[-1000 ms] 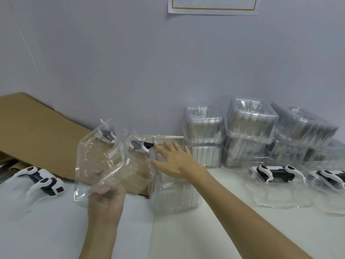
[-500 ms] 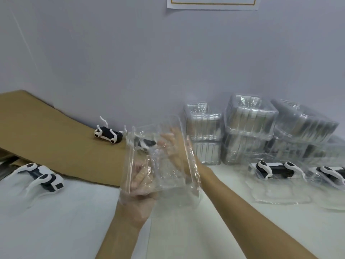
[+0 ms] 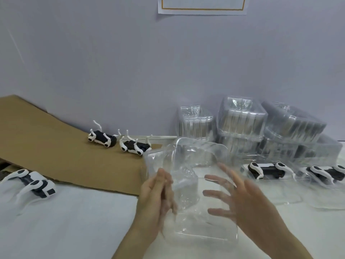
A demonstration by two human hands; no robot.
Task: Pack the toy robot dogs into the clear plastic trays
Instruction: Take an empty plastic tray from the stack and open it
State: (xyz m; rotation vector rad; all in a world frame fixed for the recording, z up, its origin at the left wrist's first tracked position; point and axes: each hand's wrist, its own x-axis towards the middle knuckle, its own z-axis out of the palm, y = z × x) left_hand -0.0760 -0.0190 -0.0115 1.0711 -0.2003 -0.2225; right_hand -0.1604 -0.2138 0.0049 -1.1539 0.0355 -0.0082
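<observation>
- Pale grey wall (image 3: pixel 93 62) backs the white tabletop (image 3: pixel 65 221), with a bordered paper sheet (image 3: pixel 203 5) pinned high up.
- Toward the front edge, mid-table, an empty clear tray (image 3: pixel 188 176) sits tilted between my hands; I cannot tell whether its base rests on the tabletop.
- My left hand (image 3: pixel 158 199) lies flat against the tray's left side, fingers straight and pressed together.
- My right hand (image 3: pixel 248 202) is at the tray's right side, fingers spread wide and blurred; I cannot tell whether they touch the plastic.
- Done, as I judge it: one packed dog (image 3: pixel 267 170) and another packed dog (image 3: pixel 328 173) lie in trays toward the right edge.
- Left to pack: an upturned dog (image 3: pixel 101 139) and a second upturned dog (image 3: pixel 134 146) on the cardboard sheet (image 3: pixel 46 146) toward the back edge, plus a loose dog (image 3: pixel 31 184) at the left edge.
- Stacked trays (image 3: pixel 242 120) crowd the back right corner; the open room I see is the white stretch front-left, below the cardboard.
</observation>
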